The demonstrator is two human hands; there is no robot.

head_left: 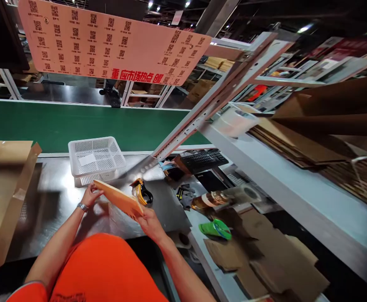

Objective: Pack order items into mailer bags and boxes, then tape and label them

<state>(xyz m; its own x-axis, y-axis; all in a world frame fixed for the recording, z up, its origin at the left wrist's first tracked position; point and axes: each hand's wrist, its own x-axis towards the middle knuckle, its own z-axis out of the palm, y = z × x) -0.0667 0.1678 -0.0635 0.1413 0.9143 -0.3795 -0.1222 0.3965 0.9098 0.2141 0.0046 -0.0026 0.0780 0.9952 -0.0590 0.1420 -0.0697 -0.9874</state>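
My two hands hold a thin, flat orange-tan package point(119, 199) tilted above the metal bench point(56, 176). At its left end my left hand point(90, 197), with a metal watch on the wrist, has its fingers closed at the edge. Wrapped round the lower right corner is my right hand point(151, 223); dark print shows beside it. Just behind the package stands a yellow-and-black tape dispenser point(142, 192). Beyond my left hand sits a white perforated basket point(73, 161) with a white paper slip point(87, 160) inside.
An open cardboard box point(22, 176) stands at the left. Behind the bench runs a green conveyor belt point(51, 123), under a pink board of codes point(145, 42). On the right are a slanting metal post point(199, 119), a keyboard point(205, 161), a bottle point(210, 199), a green cup point(215, 229) and flattened cardboard point(274, 247).
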